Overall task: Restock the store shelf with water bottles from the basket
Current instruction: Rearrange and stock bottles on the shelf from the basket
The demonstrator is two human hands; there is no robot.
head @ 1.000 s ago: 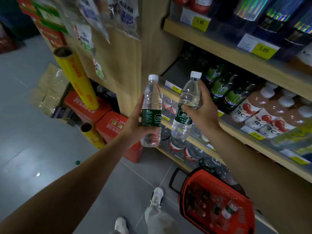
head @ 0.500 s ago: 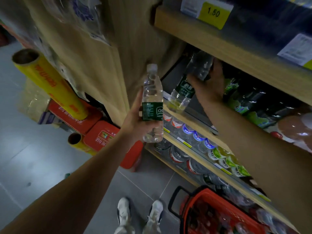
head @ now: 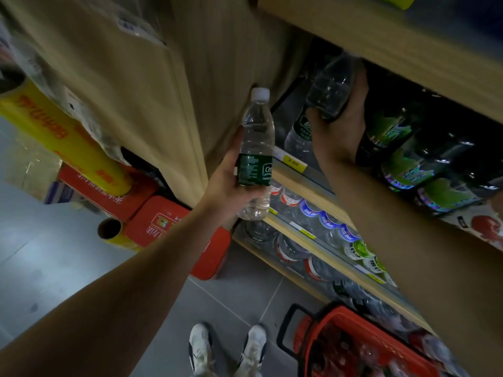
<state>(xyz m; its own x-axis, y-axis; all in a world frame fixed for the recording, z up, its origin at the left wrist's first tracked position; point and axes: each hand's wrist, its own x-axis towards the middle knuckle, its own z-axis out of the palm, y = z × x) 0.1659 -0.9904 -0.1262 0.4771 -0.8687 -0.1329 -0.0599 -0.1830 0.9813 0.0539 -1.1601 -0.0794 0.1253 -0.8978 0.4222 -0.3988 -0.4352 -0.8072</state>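
My left hand [head: 228,183] grips a clear water bottle [head: 255,148] with a green label and white cap, upright in front of the wooden shelf edge [head: 302,183]. My right hand [head: 337,131] grips a second water bottle [head: 330,88], tilted, its top pushed into the dark shelf bay under the upper shelf board [head: 408,50]. Its green label [head: 302,123] shows below my fingers. The red basket [head: 351,336] stands on the floor at the lower right, with several bottles inside, blurred.
Dark green-labelled bottles [head: 402,148] crowd the bay right of my right hand. Lower shelves hold rows of capped bottles [head: 321,213]. Red cartons [head: 163,221] and yellow rolls [head: 54,129] sit left of the wooden side panel [head: 152,85]. My white shoes [head: 226,349] stand on grey tiles.
My right hand has carried its bottle up and deeper into the shelf bay. My view has moved closer to the shelf. The left hand's bottle stays upright near the shelf edge.
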